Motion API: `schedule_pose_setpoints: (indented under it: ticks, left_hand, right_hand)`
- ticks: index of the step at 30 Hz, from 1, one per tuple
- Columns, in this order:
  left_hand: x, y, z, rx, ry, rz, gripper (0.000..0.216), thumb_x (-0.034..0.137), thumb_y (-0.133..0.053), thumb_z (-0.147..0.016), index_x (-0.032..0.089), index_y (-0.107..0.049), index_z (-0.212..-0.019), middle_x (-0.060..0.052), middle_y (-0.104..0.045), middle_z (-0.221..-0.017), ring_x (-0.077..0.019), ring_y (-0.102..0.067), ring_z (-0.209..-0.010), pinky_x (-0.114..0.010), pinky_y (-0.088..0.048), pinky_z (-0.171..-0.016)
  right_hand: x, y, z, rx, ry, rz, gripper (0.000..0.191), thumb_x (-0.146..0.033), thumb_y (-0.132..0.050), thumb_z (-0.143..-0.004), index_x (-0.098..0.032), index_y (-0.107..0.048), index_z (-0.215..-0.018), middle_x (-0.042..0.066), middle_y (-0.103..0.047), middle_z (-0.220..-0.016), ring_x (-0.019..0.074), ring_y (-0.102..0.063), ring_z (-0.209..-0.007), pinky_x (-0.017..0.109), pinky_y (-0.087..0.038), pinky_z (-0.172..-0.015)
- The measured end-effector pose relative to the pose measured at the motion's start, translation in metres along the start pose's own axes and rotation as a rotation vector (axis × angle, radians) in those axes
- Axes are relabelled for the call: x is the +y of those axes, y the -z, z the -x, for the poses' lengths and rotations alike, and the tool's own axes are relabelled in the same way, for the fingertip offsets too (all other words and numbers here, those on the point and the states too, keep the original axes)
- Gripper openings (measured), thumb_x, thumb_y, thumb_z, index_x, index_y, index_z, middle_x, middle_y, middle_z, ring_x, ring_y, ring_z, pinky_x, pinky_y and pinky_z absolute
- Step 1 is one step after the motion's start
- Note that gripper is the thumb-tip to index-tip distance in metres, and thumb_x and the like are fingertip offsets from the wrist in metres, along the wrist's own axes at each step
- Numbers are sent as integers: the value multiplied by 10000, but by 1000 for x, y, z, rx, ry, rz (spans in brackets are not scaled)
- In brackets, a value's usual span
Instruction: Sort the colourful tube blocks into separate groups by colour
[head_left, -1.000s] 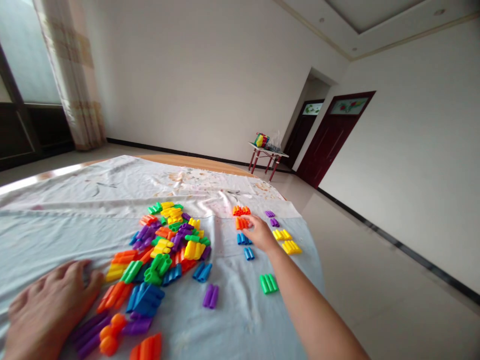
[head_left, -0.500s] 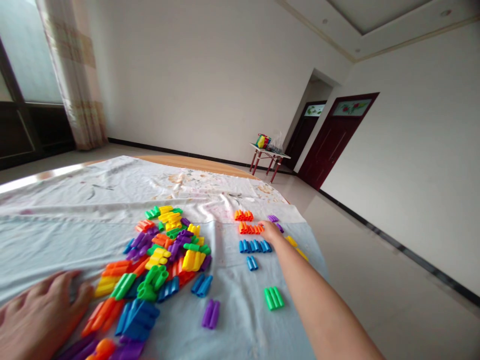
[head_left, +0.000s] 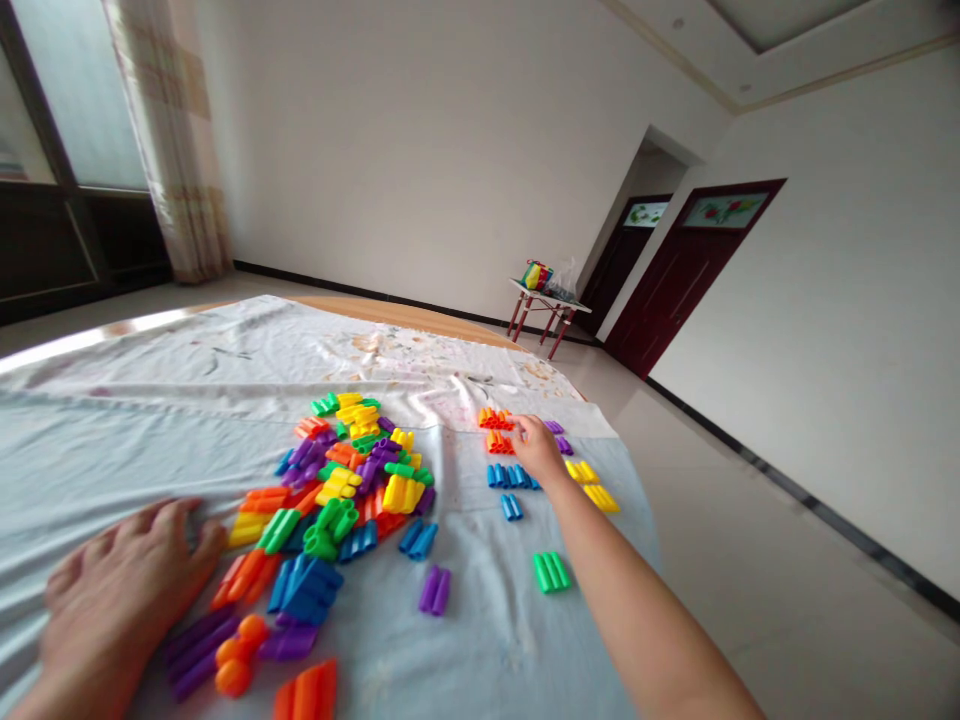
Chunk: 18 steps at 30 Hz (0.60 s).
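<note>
Big white cloth [head_left: 150, 420] with a pile [head_left: 345, 480] of colored blocks in the middle. Left hand [head_left: 124, 590] lies flat on it, fingers loosely spread, right beside the pile. Right hand [head_left: 536, 450] reaches far out, fingers loosely curled, tips touching the orange blocks [head_left: 496, 430], holding nothing.

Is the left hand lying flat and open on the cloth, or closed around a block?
Flat and open. The left hand rests palm down on the white cloth, fingers spread, beside the pile of blocks, gripping nothing.
</note>
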<state>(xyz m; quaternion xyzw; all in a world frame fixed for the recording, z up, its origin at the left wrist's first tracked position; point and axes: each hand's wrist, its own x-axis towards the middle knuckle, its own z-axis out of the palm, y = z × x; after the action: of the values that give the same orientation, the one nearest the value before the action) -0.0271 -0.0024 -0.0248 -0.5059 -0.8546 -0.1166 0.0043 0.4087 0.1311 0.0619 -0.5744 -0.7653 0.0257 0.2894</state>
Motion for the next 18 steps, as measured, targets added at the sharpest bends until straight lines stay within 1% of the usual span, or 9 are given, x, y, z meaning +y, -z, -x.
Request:
schedule_pose_setpoints:
  ticks: [2, 4, 6, 7, 9, 11, 13, 16, 18]
  left_hand:
    - [11, 18, 11, 20, -5, 1, 551, 550, -267, -778, 217, -474, -1165, -115, -478, -1261, -333, -408, -1137, -444, -254, -967]
    - [20, 28, 17, 26, 15, 18, 538, 514, -265, -792, 192, -495, -1156, -134, -486, -1252, -339, -410, -1138, -455, -263, -960]
    - [24, 32, 20, 29, 12, 32, 532, 489, -271, -799, 178, -504, -1164, -147, -488, -1249, -339, -415, -1136, -453, -274, -956]
    - [25, 32, 21, 30, 11, 33, 532, 486, -275, -801, 180, -502, -1172, -146, -488, -1252, -334, -418, -1135, -451, -275, -958]
    - [25, 31, 22, 36, 7, 34, 531, 484, -280, -805, 181, -505, -1179, -144, -491, -1254, -331, -419, -1139, -449, -277, -962]
    - [24, 31, 23, 48, 4, 41, 529, 478, -288, -806, 172, -513, -1174, -149, -500, -1248, -337, -418, -1143, -457, -279, -960]
    - [24, 31, 24, 62, -2, 50, 522, 467, -296, -806, 165, -522, -1168, -157, -510, -1235, -340, -422, -1140, -460, -287, -955]
    - [24, 31, 25, 76, -9, 56, 510, 459, -303, -806, 170, -529, -1161, -159, -518, -1222, -333, -428, -1136, -461, -288, -956]
    - [23, 30, 25, 83, -9, 56, 509, 462, -306, -805, 172, -532, -1158, -161, -519, -1215, -333, -426, -1135, -463, -283, -958]
  right_hand:
    - [-37, -2, 20, 7, 99, -147, 304, -84, -425, -811, -158, -613, -1038, 69, -634, -1041, 153, -579, -971, 268, -460, -850]
    - [-75, -7, 46, -47, 197, -325, 264, -125, -453, -817, -173, -626, -1010, 52, -657, -965, 149, -607, -871, 263, -486, -771]
    - [-109, -12, 74, -166, 282, -453, 243, -156, -466, -830, -189, -634, -1003, 39, -666, -942, 144, -612, -861, 259, -483, -776]
    - [-124, -14, 87, -246, 328, -493, 236, -170, -472, -839, -194, -637, -1006, 34, -667, -949, 141, -612, -869, 257, -477, -797]
    - [-149, -18, 109, -378, 421, -520, 219, -196, -505, -836, -194, -643, -1006, 27, -669, -928, 141, -613, -845, 256, -469, -811]
    - [-166, -21, 126, -466, 506, -497, 219, -233, -577, -804, -185, -648, -1006, 25, -668, -891, 160, -610, -821, 270, -466, -811]
    - [-176, -23, 136, -512, 563, -461, 282, -297, -665, -747, -178, -647, -1001, 34, -665, -897, 190, -604, -847, 284, -454, -833]
    - [-181, -25, 146, -540, 588, -394, 433, -379, -750, -655, -176, -624, -1017, 58, -651, -966, 226, -585, -911, 293, -428, -881]
    - [-179, -27, 149, -548, 590, -345, 486, -372, -766, -634, -179, -598, -1047, 65, -639, -986, 232, -574, -930, 302, -414, -900]
